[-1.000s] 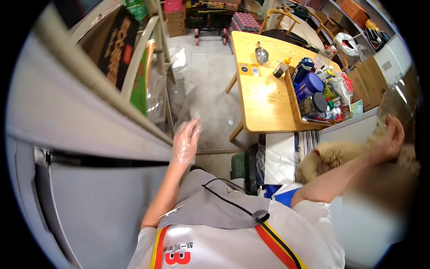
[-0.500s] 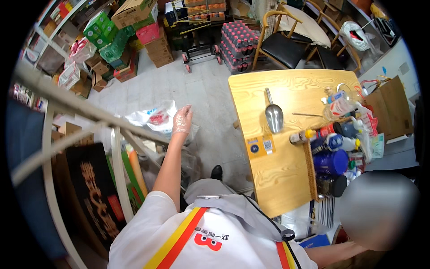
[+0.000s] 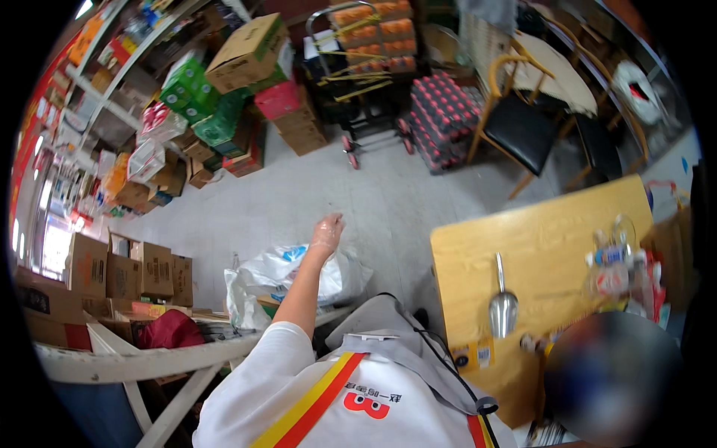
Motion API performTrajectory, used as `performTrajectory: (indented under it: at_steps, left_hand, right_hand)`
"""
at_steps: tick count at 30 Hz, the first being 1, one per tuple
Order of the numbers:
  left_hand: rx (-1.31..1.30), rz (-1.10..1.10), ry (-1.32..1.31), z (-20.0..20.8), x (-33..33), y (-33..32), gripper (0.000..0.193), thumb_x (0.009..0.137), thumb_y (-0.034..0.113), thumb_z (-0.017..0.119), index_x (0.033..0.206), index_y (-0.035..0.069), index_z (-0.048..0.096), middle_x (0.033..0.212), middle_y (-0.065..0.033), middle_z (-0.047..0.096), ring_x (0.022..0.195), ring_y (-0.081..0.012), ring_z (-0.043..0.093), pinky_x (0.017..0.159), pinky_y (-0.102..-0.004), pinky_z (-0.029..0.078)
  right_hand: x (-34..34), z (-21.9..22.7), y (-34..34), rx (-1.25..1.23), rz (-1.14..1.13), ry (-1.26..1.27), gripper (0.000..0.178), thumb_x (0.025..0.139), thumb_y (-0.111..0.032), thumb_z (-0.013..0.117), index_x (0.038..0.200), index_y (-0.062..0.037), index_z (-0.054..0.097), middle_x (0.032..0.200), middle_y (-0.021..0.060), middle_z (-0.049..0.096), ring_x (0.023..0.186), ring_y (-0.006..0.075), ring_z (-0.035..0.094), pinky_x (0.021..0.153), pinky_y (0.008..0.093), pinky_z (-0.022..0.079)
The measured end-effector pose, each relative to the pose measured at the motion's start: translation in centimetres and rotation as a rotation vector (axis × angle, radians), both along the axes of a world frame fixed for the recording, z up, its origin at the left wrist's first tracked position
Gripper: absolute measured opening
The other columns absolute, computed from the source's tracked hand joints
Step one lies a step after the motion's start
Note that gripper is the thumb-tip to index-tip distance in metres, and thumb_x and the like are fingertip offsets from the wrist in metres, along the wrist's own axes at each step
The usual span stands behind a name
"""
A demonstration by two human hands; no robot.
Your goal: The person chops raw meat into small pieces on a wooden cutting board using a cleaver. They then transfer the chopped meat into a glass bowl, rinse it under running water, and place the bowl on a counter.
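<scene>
In front of me, over the floor, my left hand [image 3: 326, 234] is in a thin clear plastic glove. Its fingers look loosely curled together, and nothing shows in them. Just below it lies a white plastic bag [image 3: 340, 278] with blue print; I cannot tell whether the forearm touches it. My right hand is not in view; a round blurred patch covers the lower right. A metal scoop [image 3: 503, 312] rests on the light wooden table [image 3: 467, 257] to my right.
Bottles [image 3: 611, 255] and plastic packaging stand at the table's right side. A white metal rail [image 3: 142, 364] runs low on the left, with cardboard boxes [image 3: 155, 267] beyond it. Farther off are a loaded hand truck [image 3: 366, 97], shrink-wrapped bottles [image 3: 446, 123] and a black-seated chair [image 3: 523, 134].
My view has turned left and tilted up, showing more shelves and boxes. My left hand now appears beyond the white bag. My right forearm has gone out of sight.
</scene>
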State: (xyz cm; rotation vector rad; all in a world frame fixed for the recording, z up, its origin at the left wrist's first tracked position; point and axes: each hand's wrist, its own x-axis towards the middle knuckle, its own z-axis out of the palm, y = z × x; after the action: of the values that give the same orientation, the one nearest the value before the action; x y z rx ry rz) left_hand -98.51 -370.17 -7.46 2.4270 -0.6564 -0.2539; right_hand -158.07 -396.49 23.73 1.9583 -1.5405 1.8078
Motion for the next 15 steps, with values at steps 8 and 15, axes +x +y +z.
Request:
performTrajectory:
  at_steps: [8,15]
  left_hand:
    - [0.081,0.326,-0.085,-1.8,18.2,13.8,0.031,0.089,0.024,0.053,0.108,0.002,0.063,0.105,-0.0226,0.063,0.102,-0.0374,0.058,0.089,-0.0413,0.046]
    - [0.029,0.55,0.174,-3.6,32.4,19.7,0.033,0.089,0.025,0.053,0.112,0.003,0.061,0.109,-0.0196,0.063,0.104,-0.0364,0.057,0.091,-0.0399,0.045]
  right_hand:
    - [29.2,-4.0,-4.9,0.285,0.403,-0.11,0.015,0.085,-0.01,0.068,0.088,0.0047,0.065,0.082,0.0142,0.064,0.073,0.0219,0.059,0.07,0.0333,0.049]
    - [66.2,-10.6,-3.3,0.603,1.052,0.183,0.001,0.083,0.0,0.056,0.083,-0.001,0.055,0.076,0.0012,0.053,0.07,0.0081,0.051,0.064,0.0224,0.043]
